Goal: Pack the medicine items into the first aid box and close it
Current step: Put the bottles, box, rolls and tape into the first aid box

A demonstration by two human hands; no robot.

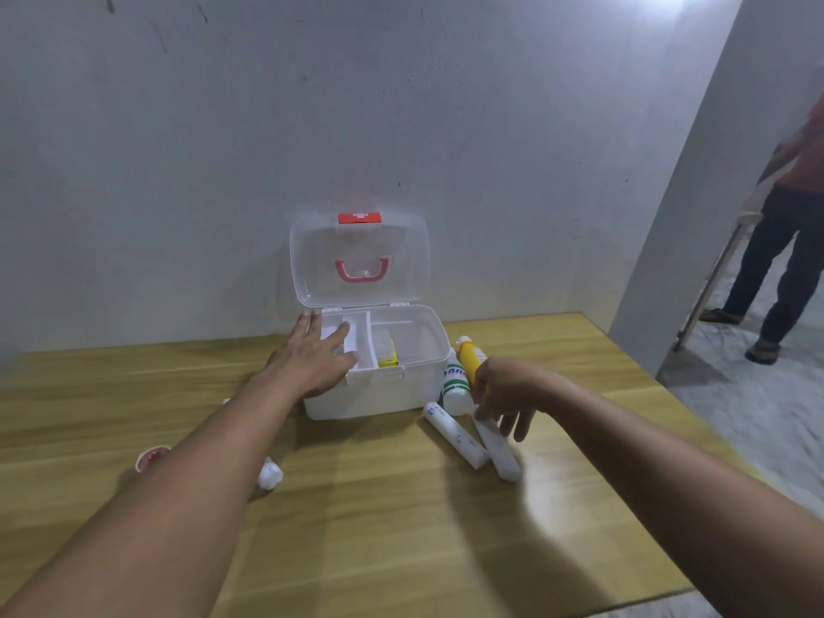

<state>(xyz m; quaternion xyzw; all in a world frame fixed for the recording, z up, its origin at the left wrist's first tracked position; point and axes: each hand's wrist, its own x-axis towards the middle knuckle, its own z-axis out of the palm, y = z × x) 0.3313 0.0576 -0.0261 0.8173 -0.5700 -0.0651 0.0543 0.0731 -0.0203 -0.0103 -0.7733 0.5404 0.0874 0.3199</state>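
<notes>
The white first aid box (370, 399) stands on the wooden table by the wall, its clear lid (312, 260) up with a red handle and latch. A small yellow carton (387, 355) lies inside. My left hand (312, 354) rests flat and open on the box's left rim, over the inner tray. My right hand (508, 392) hovers over the items right of the box, fingers spread downward, touching a yellow bottle (468, 356). Beside it stand a white bottle with green print (455, 385) and two white rolls (452, 434) (499, 450).
A red and white round item (151, 457) and a white gauze roll (270, 474) lie on the table (379, 519) left of my left forearm. The table's right edge drops to a grey floor, where a person (784, 243) stands by a wall corner.
</notes>
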